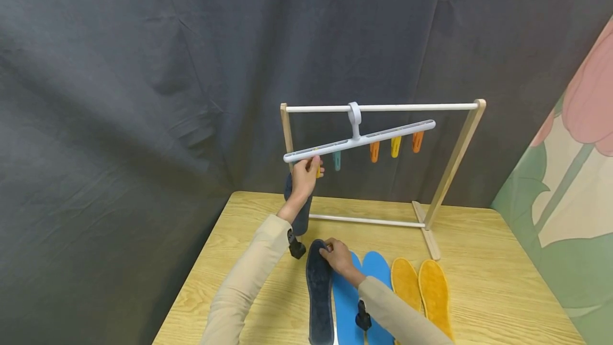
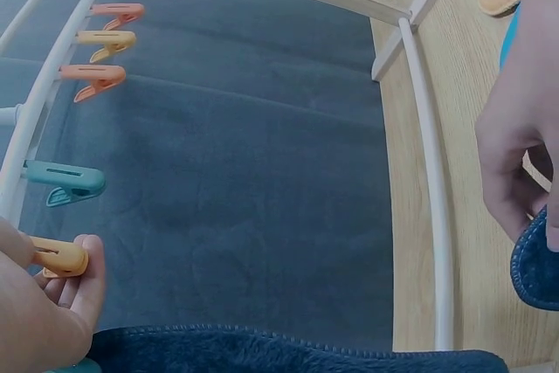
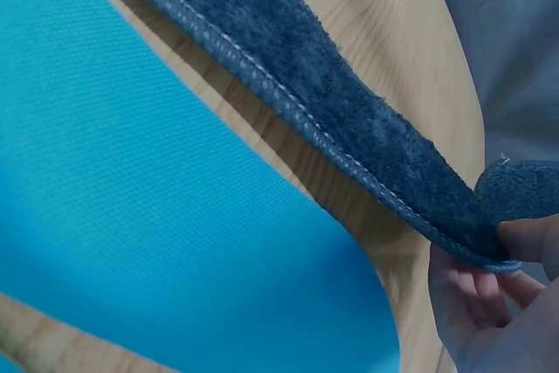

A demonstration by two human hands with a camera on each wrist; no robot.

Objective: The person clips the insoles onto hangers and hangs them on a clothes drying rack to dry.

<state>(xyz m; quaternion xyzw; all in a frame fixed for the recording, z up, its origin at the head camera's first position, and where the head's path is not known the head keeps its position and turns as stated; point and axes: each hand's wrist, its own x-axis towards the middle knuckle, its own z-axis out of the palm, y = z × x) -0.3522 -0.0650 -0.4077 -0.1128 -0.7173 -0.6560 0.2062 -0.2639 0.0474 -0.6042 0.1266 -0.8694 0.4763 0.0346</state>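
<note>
My left hand (image 1: 304, 177) pinches a yellow clothespin (image 2: 61, 256) near the left end of a white hanger (image 1: 325, 148), which tilts down to that side. Behind this hand a dark navy insole (image 1: 301, 217) hangs down, partly hidden by the wrist. Lower down, my right hand (image 1: 339, 256) pinches the far end of a second dark fuzzy insole (image 1: 319, 292) between thumb and fingers. In the right wrist view that insole (image 3: 349, 120) has stitched edging, and its held tip is raised off the wood.
The hanger hooks over the top bar (image 1: 416, 107) of a wooden rack. Teal (image 1: 337, 161), orange (image 1: 374, 152) and yellow (image 1: 395, 146) clothespins hang along it, with another orange one at the right. Blue insoles (image 1: 378, 268) and orange insoles (image 1: 435, 292) lie on the table (image 1: 498, 281).
</note>
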